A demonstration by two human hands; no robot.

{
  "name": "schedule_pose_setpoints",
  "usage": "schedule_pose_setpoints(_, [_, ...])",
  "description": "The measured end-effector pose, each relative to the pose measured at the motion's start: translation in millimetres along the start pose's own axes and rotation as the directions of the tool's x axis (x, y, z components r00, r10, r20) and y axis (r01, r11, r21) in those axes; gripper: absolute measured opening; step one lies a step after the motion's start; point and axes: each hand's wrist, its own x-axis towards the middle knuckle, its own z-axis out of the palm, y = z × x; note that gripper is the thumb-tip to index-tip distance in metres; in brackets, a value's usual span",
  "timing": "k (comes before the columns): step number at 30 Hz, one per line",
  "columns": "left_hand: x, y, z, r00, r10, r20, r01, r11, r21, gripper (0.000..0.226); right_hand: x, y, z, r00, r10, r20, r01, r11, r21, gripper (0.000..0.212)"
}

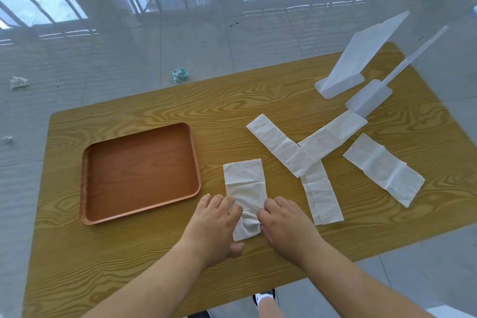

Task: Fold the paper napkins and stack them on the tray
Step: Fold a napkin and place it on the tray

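- Wood-grain worktop, grey tiled floor behind; tray bare.
- My left hand and right hand pinch the near end of one napkin beside the tray — first fold in hand.
- Next, I judge: lift that end, lay it over the far end.

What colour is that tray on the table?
The tray is reddish-brown with wood grain, seen in the head view.

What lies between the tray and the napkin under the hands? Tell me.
Only bare table. In the head view, a strip of wood grain separates the tray from the napkin; the left hand sits at its near end.
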Motion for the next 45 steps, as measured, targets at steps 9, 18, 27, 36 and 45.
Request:
schedule_pose_setpoints(9, [7, -3, -21, 0.991, 0.012, -0.133, -0.028, 0.992, -0.119, 0.035, 17, 4, -30, 0.99, 0.138, -0.012, -0.125, 0.922, 0.367, 0.01])
schedule_pose_setpoints(18, [24, -11, -30, 0.922, -0.201, -0.329, 0.093, 0.944, -0.317, 0.042, 15, 8, -23, 0.989, 0.009, -0.145, 0.006, 0.994, 0.105, 0.024])
schedule_pose_setpoints(27, [20, -10, -11, 0.993, 0.074, -0.093, -0.078, 0.996, -0.04, 0.047, 25, 6, -6, 0.998, 0.043, -0.041, -0.042, 0.999, 0.024, 0.007])
schedule_pose_setpoints(36, [24, -23, -30, 0.978, 0.029, -0.205, -0.049, 0.994, -0.095, 0.028, 42, 6, -28, 0.993, 0.1, -0.07, -0.082, 0.973, 0.215, 0.015])
schedule_pose_setpoints(45, [45, -34, -40, 0.941, -0.295, -0.163, 0.254, 0.939, -0.233, 0.063, 51, 14, -27, 0.985, 0.055, -0.162, -0.028, 0.986, 0.167, 0.029])
